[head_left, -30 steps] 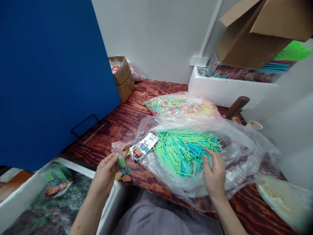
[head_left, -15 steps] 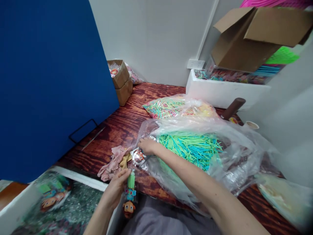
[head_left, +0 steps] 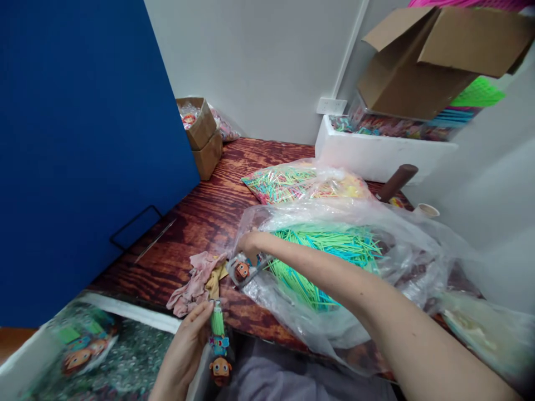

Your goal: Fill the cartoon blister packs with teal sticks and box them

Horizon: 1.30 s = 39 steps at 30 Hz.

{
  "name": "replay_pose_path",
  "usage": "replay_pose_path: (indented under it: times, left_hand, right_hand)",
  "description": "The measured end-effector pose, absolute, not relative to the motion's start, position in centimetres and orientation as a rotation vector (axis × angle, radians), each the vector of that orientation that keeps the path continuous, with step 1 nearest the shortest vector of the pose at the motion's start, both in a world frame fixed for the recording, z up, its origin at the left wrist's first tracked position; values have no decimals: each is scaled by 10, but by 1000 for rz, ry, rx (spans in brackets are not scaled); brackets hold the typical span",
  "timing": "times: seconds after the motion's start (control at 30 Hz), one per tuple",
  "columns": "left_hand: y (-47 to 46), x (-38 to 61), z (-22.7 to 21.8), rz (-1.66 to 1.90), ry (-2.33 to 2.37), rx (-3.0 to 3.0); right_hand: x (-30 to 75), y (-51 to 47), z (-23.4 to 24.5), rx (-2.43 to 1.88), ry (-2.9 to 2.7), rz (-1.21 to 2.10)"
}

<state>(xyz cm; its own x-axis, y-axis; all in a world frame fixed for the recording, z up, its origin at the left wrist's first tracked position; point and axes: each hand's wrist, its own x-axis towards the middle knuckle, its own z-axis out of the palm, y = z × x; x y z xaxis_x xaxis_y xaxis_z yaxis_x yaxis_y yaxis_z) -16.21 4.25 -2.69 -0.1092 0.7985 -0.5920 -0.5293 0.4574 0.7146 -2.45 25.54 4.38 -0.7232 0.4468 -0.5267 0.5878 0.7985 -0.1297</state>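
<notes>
My left hand point(head_left: 190, 331) pinches the top of a slim clear packet point(head_left: 219, 345) holding green sticks and a brown cartoon-head figure in blue; it hangs head-down at the table's front edge. Bent over a second clear packet point(head_left: 241, 270) with a similar cartoon head, my right hand point(head_left: 249, 245) has its fingers closed at that packet's upper side; the fingertips are partly hidden. Right beside it, an open plastic bag point(head_left: 267, 301) holds many loose green and blue sticks point(head_left: 330, 242), partly covered by my right forearm. A pink crumpled cloth point(head_left: 192, 284) and a yellowish one point(head_left: 214, 281) lie between my hands.
A white foam box point(head_left: 121, 305) with packed figures stands at lower left. Behind are a bag of coloured sticks point(head_left: 280, 181), a brown cylinder point(head_left: 397, 182), a paper cup point(head_left: 426, 210) and another foam box point(head_left: 384, 156). A blue panel point(head_left: 83, 139) borders the left; cardboard boxes point(head_left: 207, 156) stand beyond.
The packet under my right hand has turned and shifted slightly right; my right wrist is more bent and raised. My left hand, with its packet, has moved slightly down and left.
</notes>
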Motion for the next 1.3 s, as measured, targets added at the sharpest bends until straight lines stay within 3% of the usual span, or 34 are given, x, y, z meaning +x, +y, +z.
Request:
replay_pose_path:
  times: [0.3,0.53,0.7,0.9,1.1,1.3]
  left_hand:
    - [40,-182,5,1321,1284,312]
    - [36,-178,28,1355,1298,390]
    - [48,-158,32,1352,1221,420]
    - [78,-143,45,1357,1280,513]
    - [127,-137,59,1448,1254,773]
    - [199,-116,32,1386,1200,938]
  right_hand:
    - [23,193,74,615,2925,-195]
    - [72,159,125,901,2981,-394]
    - [71,152,90,1038,2628,-476]
    - [27,140,34,817,2405,-599]
    - [31,135,19,1018,2522,-634]
    - [34,138,14,1232,2679,-634]
